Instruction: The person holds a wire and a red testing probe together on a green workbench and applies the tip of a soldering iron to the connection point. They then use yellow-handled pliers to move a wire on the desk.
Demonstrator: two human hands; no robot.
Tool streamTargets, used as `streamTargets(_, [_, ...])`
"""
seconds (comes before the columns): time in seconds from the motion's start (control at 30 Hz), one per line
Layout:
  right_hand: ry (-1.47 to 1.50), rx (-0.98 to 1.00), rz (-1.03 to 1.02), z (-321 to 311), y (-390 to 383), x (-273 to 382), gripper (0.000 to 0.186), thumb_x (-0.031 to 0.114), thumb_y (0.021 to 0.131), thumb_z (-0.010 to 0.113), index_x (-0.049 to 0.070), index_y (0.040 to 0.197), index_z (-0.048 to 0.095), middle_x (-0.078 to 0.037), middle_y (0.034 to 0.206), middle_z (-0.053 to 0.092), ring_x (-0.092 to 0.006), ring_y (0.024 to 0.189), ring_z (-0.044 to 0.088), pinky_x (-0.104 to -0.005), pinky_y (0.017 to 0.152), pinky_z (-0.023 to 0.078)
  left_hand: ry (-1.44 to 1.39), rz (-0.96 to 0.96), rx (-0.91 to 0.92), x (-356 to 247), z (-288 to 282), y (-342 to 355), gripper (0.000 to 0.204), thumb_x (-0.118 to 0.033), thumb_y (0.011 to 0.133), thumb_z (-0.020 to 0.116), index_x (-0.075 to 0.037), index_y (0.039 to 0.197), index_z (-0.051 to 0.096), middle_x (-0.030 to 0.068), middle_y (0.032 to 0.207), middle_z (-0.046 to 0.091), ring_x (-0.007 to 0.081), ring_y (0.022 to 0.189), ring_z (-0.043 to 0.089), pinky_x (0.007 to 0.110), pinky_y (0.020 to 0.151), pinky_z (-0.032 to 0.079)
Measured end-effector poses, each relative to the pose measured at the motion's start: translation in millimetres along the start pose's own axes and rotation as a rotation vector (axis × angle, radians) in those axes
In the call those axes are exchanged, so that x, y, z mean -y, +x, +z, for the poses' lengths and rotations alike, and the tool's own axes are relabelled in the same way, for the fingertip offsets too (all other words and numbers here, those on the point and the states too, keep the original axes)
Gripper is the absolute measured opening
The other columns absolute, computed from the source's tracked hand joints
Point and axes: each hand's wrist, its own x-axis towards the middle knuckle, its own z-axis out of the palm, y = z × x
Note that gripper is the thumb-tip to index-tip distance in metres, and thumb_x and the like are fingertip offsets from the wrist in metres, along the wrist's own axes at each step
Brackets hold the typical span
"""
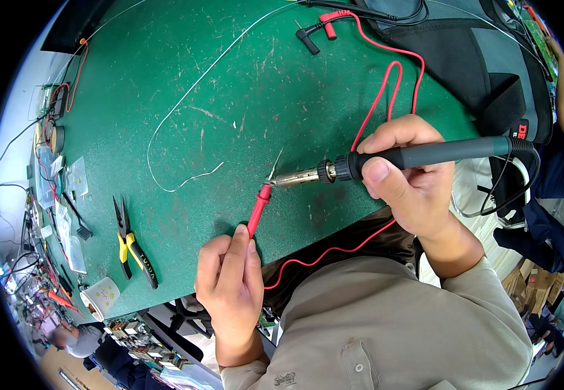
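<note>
My left hand (pixel 230 286), low in the middle, grips a red test probe (pixel 256 211) pointing up and away from me. My right hand (pixel 409 182) is closed on a dark soldering iron (pixel 451 152), its metal barrel (pixel 295 177) reaching left to where the probe's pin (pixel 275 162) leaves the red body; the tip appears to touch there. A red lead (pixel 321 249) runs below the mat's edge. A loose thin pale wire (pixel 194 84) curves across the green mat (pixel 165 240). Yellow-and-black long-nose pliers (pixel 134 253) lie left of my left hand.
Black and red probe plugs (pixel 327 29) and a dark bag (pixel 477 58) sit at the back right. Cables, small bags and a paper cup (pixel 100 298) crowd the left edge. Other people are at far right (pixel 558 136) and lower left (pixel 83 341). Cardboard boxes (pixel 529 289) stand right.
</note>
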Motion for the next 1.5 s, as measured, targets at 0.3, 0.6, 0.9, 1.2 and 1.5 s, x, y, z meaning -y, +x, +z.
streamTargets(0.3, [0.06,-0.06,-0.007,-2.0,-1.4,-2.9,0.016,0.002,0.087,0.071,-0.001,0.095,0.057,0.0,0.079,0.057,0.0005,0.062,0.045,-0.0161,0.051,0.033,-0.008,0.007,0.0,0.9,0.0,-0.4,0.024,0.004,0.078,0.072,0.003,0.102,0.07,0.0088,0.087,0.058,0.0183,0.063,0.055,0.03,0.054,0.044])
streamTargets(0.6, [-0.002,-0.047,-0.016,-3.7,-0.9,-3.1,0.016,0.002,0.086,0.071,-0.001,0.095,0.058,0.001,0.079,0.056,0.001,0.061,0.043,-0.0162,0.051,0.031,-0.005,0.002,0.002,0.7,-0.1,-0.6,0.024,0.004,0.079,0.072,0.002,0.103,0.07,0.0088,0.087,0.058,0.0184,0.063,0.056,0.03,0.054,0.044])
streamTargets(0.9, [0.016,-0.084,0.011,-0.6,-1.4,-1.0,0.016,0.003,0.087,0.071,-0.001,0.095,0.058,0.001,0.077,0.057,0.0009,0.059,0.043,-0.0164,0.049,0.031,0.0,0.005,-0.002,0.6,0.5,-0.1,0.024,0.004,0.079,0.072,0.003,0.103,0.07,0.0086,0.087,0.058,0.0175,0.062,0.055,0.03,0.053,0.044])
streamTargets(1.2, [0.109,-0.122,-0.035,-1.0,-0.4,-2.1,0.015,0.002,0.089,0.068,-0.002,0.097,0.055,-0.002,0.075,0.058,-0.0011,0.059,0.047,-0.0172,0.048,0.035,0.012,0.019,-0.022,3.1,3.0,-2.7,0.025,0.003,0.079,0.072,0.002,0.104,0.07,0.0085,0.088,0.056,0.0165,0.061,0.054,0.029,0.053,0.044])
streamTargets(1.5, [0.072,-0.119,-0.029,-1.0,-0.6,-2.7,0.013,0.002,0.09,0.066,-0.002,0.096,0.056,-0.002,0.07,0.058,-0.001,0.053,0.045,-0.0173,0.044,0.033,0.094,0.013,0.018,-2.4,1.3,-3.7,0.028,0.005,0.081,0.071,0.003,0.109,0.068,0.0088,0.09,0.054,0.0169,0.065,0.054,0.029,0.054,0.044])
